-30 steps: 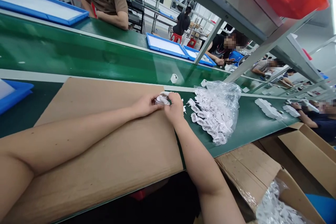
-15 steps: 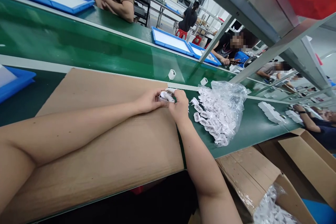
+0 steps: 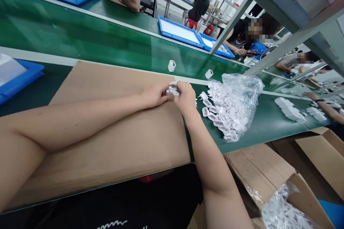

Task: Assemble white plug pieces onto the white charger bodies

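Observation:
My left hand [image 3: 154,94] and my right hand [image 3: 186,98] meet over the far edge of a brown cardboard sheet [image 3: 107,139]. Both pinch the same small white plastic part [image 3: 172,89], which is mostly hidden between the fingers. Just right of my right hand lies an open clear plastic bag [image 3: 236,96] spilling several white plug parts [image 3: 215,114] onto the green bench. Two finished-looking white plastic pieces, one [image 3: 171,66] and another [image 3: 209,74], stand on the green conveyor belt beyond my hands.
A blue tray [image 3: 18,78] sits at the left edge, more blue trays [image 3: 178,32] across the belt. Other people work on the far side and at the right. Cardboard boxes [image 3: 271,182] with a bag of white parts stand below right. A metal frame post [image 3: 231,25] rises overhead.
My hands stay together on the white part, fingers closing tighter round it. The view has tilted downward, so everything sits a little higher in the picture.

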Available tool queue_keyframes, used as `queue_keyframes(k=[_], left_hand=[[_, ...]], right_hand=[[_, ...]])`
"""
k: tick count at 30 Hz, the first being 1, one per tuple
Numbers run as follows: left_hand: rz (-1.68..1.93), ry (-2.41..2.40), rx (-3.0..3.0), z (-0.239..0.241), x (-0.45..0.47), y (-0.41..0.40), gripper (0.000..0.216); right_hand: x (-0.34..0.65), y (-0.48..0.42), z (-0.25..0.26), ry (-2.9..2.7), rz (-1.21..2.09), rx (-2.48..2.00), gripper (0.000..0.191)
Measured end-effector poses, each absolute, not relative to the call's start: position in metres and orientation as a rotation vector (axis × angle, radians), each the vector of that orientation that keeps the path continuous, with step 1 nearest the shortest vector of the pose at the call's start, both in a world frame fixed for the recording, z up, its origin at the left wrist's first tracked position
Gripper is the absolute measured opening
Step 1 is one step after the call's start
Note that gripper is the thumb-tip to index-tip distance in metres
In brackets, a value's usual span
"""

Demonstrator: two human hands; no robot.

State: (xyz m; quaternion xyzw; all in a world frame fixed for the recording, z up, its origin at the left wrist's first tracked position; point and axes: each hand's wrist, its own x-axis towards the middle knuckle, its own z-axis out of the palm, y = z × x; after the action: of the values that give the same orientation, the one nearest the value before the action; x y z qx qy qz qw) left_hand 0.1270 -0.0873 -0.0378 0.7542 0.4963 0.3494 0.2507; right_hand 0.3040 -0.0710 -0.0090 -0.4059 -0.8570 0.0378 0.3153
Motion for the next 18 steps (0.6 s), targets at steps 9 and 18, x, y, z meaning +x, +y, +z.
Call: queue_keyframes(k=[9,18], left_hand=[[0.850,1.396,2.085,-0.012,0.129,-0.100,0.024],[1.165,1.725,1.907,0.057,0.005,-0.145,0.040]], right_hand=[[0.307,-0.074,-0.015,-1.978,0.446,-1.110,0.042],[0.354,-0.054,-0.040,-2.099,-0.105,-1.831,0.053]])
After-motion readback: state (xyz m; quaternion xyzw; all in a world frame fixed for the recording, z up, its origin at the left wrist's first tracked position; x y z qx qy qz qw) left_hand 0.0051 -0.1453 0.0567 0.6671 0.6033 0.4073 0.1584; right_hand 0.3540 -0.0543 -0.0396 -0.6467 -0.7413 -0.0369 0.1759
